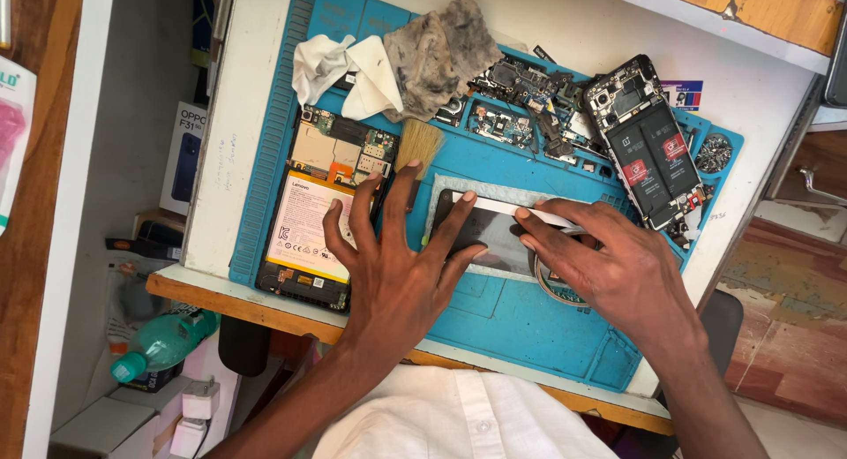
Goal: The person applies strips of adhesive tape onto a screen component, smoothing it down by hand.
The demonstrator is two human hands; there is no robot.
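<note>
White tabletop [238,115] carries a blue repair mat [520,322] crowded with phone parts, and at its middle lies a dark phone screen panel [490,234] on a pale grey pad [520,192], flat and face up. The left hand [397,265] is spread open, fingers splayed, pressing down on the left end of the panel and spilling onto an opened phone with a white battery [304,225] just beside it. The right hand [618,269] pinches a thin white flat strip [520,210], laid slanting across the panel's upper edge. By my reading, the work stands at wiping or scraping the panel surface with the strip; the next stroke calls for steady downward pressure from the bracing hand and a shallow, even angle. The panel looks glossy black with no visible cracks, though the hands hide much of it. A roll of tape [547,287] peeks from under the right hand; a small brush [417,146], crumpled cloths [415,53] and a second opened phone [648,146] lie further back
</note>
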